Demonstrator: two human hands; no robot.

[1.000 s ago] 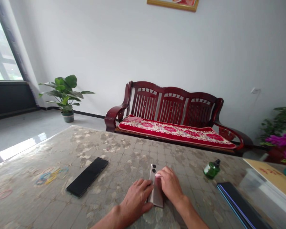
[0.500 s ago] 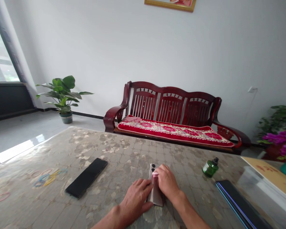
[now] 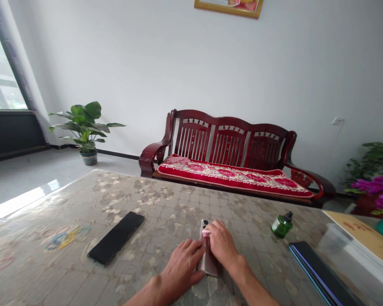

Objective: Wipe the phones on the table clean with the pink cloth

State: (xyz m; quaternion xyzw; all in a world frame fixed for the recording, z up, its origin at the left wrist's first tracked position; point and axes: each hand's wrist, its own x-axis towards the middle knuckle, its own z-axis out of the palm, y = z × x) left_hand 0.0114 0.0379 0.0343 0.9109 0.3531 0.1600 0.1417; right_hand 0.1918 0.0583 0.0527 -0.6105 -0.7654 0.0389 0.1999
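A smartphone point(image 3: 208, 264) lies back side up on the table, with its round black camera lenses at the far end. My left hand point(image 3: 184, 261) holds its left side, fingers along the edge and thumb by the near end. My right hand point(image 3: 222, 242) is closed, pinching a small pink piece point(image 3: 206, 233) against the phone's back just below the lenses. Whether the pink piece is cloth or sponge I cannot tell. My right hand covers part of the phone's right side.
A black phone point(image 3: 116, 238) lies to the left, beside several coloured rubber bands point(image 3: 65, 238). On the right stand a green pump bottle point(image 3: 282, 224), stacked phones point(image 3: 322, 272) and a box point(image 3: 364, 236). Beyond the patterned table point(image 3: 166, 204) is a wooden bench point(image 3: 230, 144).
My right hand and the pink piece have shifted slightly left on the phone's back. My left hand and the phone have stayed in place.
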